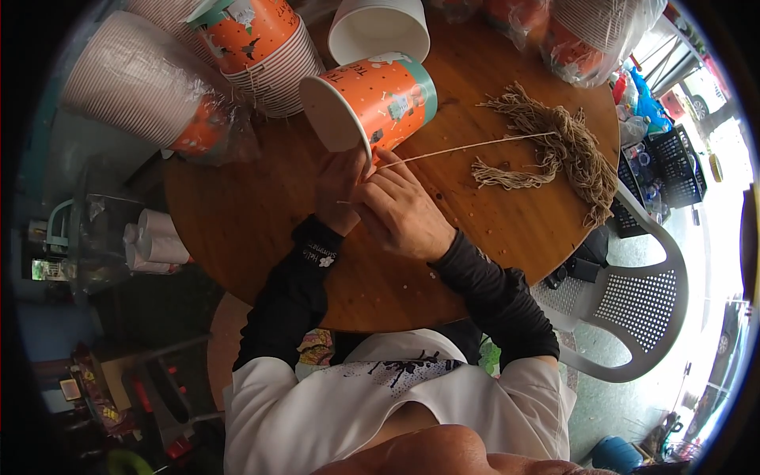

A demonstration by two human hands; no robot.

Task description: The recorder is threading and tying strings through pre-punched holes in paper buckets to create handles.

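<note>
An orange paper bucket (388, 99) with a pale green base band lies tilted on its side, its white mouth toward me. At the near edge of its rim, my left hand (336, 186) is closed, partly hidden behind the other hand. My right hand (404, 210) is closed with bent fingers on a thin beige string (475, 147), and a short end sticks out by its fingers. The string runs taut to the right, into a loose bundle of beige strings (566, 142) on the table. Both hands meet at the rim; the fingertips are hard to make out.
Stacked orange buckets (265, 67) and plastic-wrapped bucket stacks (131, 83) stand at the back left. A white bucket (378, 30) lies behind. More wrapped buckets (590, 36) sit far right on the round wooden table (237, 222). A grey plastic chair (641, 309) stands at the right.
</note>
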